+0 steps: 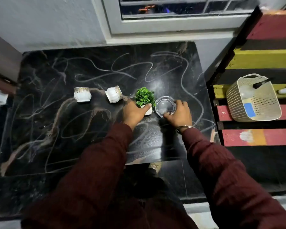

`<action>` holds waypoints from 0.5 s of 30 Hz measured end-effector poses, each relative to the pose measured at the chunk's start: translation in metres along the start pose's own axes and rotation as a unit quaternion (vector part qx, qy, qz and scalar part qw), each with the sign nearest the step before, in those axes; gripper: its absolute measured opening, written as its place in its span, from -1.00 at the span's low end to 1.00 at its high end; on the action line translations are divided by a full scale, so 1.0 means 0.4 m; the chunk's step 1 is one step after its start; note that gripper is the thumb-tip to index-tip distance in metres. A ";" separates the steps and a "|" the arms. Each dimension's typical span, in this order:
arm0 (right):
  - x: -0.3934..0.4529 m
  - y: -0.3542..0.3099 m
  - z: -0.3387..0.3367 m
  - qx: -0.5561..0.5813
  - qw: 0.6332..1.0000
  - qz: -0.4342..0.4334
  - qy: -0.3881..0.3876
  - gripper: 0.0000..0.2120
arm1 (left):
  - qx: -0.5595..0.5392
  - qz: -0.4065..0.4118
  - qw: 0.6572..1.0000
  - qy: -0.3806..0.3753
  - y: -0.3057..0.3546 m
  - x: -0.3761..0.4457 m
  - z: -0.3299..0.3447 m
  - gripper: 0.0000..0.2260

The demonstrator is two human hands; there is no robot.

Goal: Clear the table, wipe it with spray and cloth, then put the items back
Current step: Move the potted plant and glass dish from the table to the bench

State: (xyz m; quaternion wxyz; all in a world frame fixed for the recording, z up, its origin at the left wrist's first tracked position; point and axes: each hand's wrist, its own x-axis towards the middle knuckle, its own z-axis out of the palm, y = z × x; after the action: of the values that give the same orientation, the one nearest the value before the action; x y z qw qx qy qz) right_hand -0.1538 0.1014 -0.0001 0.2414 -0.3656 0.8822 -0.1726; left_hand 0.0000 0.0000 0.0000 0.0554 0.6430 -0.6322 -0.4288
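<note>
Left hand (pixel 133 112) is wrapped around the little plant pot (pixel 144 99), right hand (pixel 178 112) pinches the glass ashtray (pixel 165 106) just right of it — both mid-table (pixel 56 129). I'd lift straight up, keep the plant upright, then grab the two cups (pixel 82 94) left of it.

Head-worn wide view, looking steeply down, close over the table (pixel 40 113)

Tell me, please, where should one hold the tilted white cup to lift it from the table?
Grip the tilted white cup around its ribbed body from above. It leans with its gold rim toward the small plant, so the rounded sides are exposed and the opening faces sideways.
</note>
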 end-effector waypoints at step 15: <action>0.057 -0.019 0.063 -0.150 0.988 0.007 -0.032 0.19 | -0.016 -0.042 0.999 0.007 0.014 0.055 0.071 -0.64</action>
State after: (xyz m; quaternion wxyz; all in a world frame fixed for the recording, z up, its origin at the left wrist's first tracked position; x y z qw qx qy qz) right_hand -0.1498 0.0763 -0.0240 0.2129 -0.3970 0.8924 -0.0249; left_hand -0.0257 -0.0066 -0.0250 0.0522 0.6706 -0.5973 -0.4367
